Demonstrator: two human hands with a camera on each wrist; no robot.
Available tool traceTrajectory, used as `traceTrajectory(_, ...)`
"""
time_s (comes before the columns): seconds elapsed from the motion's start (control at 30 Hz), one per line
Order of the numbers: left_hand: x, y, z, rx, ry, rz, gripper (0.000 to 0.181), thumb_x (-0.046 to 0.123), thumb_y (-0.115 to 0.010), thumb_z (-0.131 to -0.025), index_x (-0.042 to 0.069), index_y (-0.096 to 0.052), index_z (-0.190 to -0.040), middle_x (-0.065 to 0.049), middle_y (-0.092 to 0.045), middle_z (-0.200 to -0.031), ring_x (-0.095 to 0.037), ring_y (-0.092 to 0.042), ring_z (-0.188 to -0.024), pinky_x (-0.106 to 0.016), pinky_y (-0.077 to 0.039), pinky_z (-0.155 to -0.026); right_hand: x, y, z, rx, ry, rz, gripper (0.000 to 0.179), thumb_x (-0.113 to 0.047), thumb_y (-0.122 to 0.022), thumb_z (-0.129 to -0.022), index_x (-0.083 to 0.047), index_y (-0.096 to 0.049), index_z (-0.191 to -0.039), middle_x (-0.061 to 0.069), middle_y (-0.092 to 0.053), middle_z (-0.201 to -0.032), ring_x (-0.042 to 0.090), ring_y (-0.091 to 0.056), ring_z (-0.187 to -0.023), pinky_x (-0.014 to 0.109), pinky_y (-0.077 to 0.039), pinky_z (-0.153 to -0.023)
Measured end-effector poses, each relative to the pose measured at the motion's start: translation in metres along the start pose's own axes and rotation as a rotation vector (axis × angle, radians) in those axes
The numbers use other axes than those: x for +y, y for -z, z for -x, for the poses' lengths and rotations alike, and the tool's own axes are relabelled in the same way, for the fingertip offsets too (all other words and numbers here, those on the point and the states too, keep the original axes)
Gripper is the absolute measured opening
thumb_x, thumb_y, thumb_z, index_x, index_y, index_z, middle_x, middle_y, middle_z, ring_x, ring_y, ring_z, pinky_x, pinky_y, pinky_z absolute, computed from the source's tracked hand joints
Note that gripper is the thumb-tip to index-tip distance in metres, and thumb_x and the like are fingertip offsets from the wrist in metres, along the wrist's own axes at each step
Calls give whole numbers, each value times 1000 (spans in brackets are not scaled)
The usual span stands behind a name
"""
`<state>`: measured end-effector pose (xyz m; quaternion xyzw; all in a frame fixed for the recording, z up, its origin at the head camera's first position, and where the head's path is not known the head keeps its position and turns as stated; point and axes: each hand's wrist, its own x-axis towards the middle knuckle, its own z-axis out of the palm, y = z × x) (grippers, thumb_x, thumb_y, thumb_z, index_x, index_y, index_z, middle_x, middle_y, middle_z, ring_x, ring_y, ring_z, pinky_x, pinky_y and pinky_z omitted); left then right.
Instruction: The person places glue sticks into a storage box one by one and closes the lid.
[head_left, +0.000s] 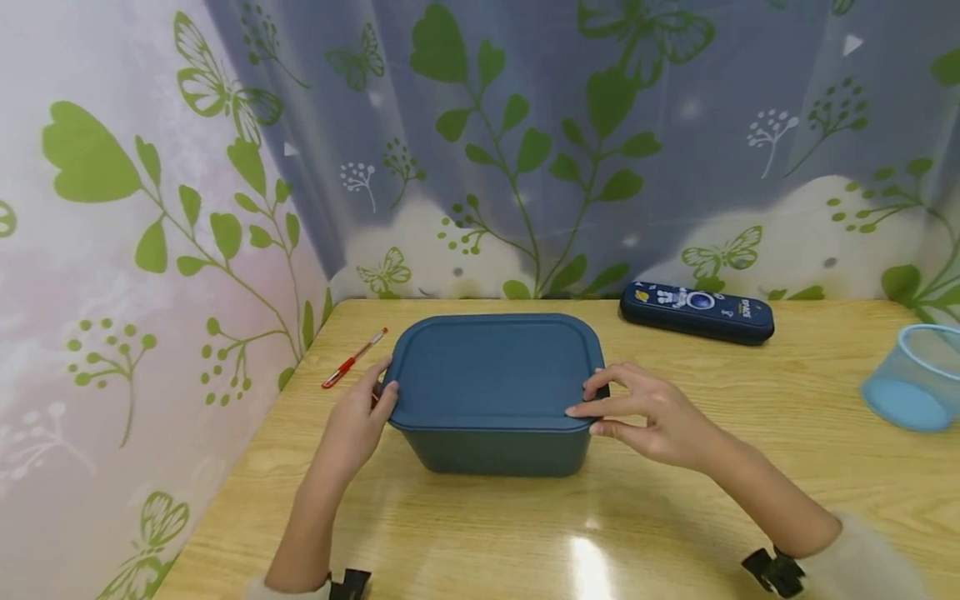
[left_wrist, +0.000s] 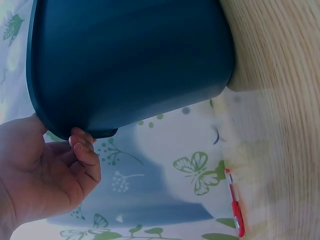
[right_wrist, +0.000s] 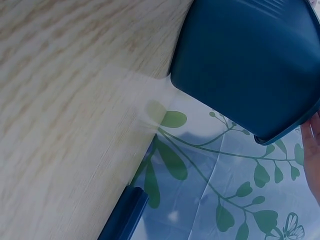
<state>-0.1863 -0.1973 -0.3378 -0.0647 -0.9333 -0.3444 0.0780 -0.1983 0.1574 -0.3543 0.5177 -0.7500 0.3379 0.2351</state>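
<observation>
A dark blue-green storage box (head_left: 495,452) stands on the table with its lid (head_left: 491,367) on top, seated all around as far as I can see. My left hand (head_left: 358,425) grips the lid's left edge, thumb on top. In the left wrist view the fingers of my left hand (left_wrist: 47,170) curl beneath the rim. At the front right corner, my right hand (head_left: 656,417) pinches the lid's edge, fingertips on top and thumb below the rim. Only part of the right hand (right_wrist: 312,155) shows in the right wrist view. Whatever the box contains is hidden.
A red pen (head_left: 354,358) lies left of the box. Behind it to the right is a dark blue pencil case (head_left: 697,315) with space pictures. A light-blue mesh basket (head_left: 915,379) stands at the table's right. Patterned curtains (head_left: 525,150) hang behind and left.
</observation>
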Motion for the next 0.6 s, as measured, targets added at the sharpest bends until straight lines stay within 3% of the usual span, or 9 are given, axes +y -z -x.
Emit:
traceTrajectory(0.33,-3,-1,1,14,16,7,43,20,-45,-98,3,-40,-137,-5,-47,-75,-18,-43,-62,-31,-36,-55,-2,-1,0,-15,-44,-27,26,-34,-57,-91,-16,-72,-104,4,-58,-107,19,-52,-99,31,-44,-76)
traceTrajectory(0.43,-4,-2,1,22,16,1,43,21,-45,-98,3,-41,-137,-6,-49,-78,-18,-45,-63,-31,-38,-56,-3,0,-1,-22,-61,-24,21,-22,-67,-85,-16,-71,-105,4,-58,-108,21,-52,-100,35,-44,-80)
traceTrajectory(0.6,-7,-2,3,31,-2,2,48,33,-41,-99,5,-41,-137,-8,-54,-89,-19,-48,-69,-33,-41,-60,-6,4,-1,-56,-136,-101,36,1,-72,-76,-15,-69,-108,4,-57,-112,23,-50,-107,34,-38,-94)
